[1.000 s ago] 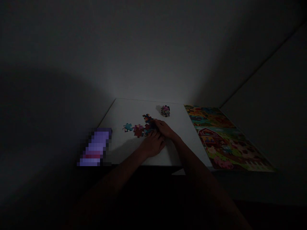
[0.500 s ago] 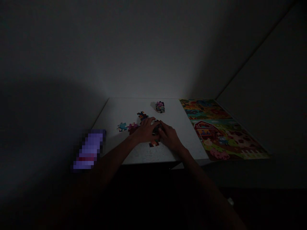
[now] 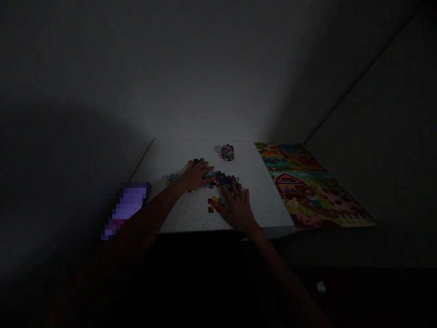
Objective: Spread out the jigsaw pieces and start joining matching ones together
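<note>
So, left hand [image 3: 195, 176] is lying palm-down with fingers spread, covering part of a few puzzle pieces; can't tell how many are sitting under it. Right hand [image 3: 238, 207] is also spreading wide, gripping nothing visible: fingertips are reaching the near edge of a dark-blue puzzle cluster [image 3: 227, 179], thumb is touching or almost touching an orange piece [image 3: 214, 200] on its left. Cluster is running between both hands, just ahead of the right one; can't tell if its pieces are interlocking or only overlapping.

Teal piece [image 3: 172, 177] is poking out left of the left hand. Dark piece [image 3: 195, 161] is showing just beyond its knuckles, partly blocked by the fingers. Stack of pieces [image 3: 227, 152] is standing farther out, ahead of both hands, well apart from them.

Lit purple slab [image 3: 131, 202], pixelated, is lying well left of the left hand; left forearm [image 3: 157, 214] is blocking its near corner. Farm picture [image 3: 316, 202] is lying flat right of the right hand, animal picture [image 3: 290, 157] just beyond it.

White table [image 3: 189, 218] is carrying the pieces under both hands. Pale wall [image 3: 205, 91] is rising past its far edge. Room is sitting in deep shadow.
</note>
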Demonstrator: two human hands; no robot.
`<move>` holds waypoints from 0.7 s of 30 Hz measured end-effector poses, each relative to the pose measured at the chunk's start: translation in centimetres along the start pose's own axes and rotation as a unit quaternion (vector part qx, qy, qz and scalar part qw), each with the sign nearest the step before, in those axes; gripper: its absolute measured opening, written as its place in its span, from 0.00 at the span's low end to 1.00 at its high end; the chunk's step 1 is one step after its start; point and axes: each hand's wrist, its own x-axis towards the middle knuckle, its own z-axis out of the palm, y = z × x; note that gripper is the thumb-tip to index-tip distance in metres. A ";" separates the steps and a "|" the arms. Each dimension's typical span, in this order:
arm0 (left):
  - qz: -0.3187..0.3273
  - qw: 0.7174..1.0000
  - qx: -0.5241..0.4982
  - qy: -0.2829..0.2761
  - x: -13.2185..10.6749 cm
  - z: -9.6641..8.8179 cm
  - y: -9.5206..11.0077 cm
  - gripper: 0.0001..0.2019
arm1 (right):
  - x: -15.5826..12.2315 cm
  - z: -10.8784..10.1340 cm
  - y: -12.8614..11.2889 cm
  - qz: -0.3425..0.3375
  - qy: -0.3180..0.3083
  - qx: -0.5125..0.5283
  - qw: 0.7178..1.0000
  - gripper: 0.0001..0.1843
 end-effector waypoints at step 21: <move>-0.171 0.984 0.003 0.046 -3.9 0.4 -0.5 0.29 | 1.6 -0.5 -0.8 0.075 -0.010 -0.002 0.997 0.40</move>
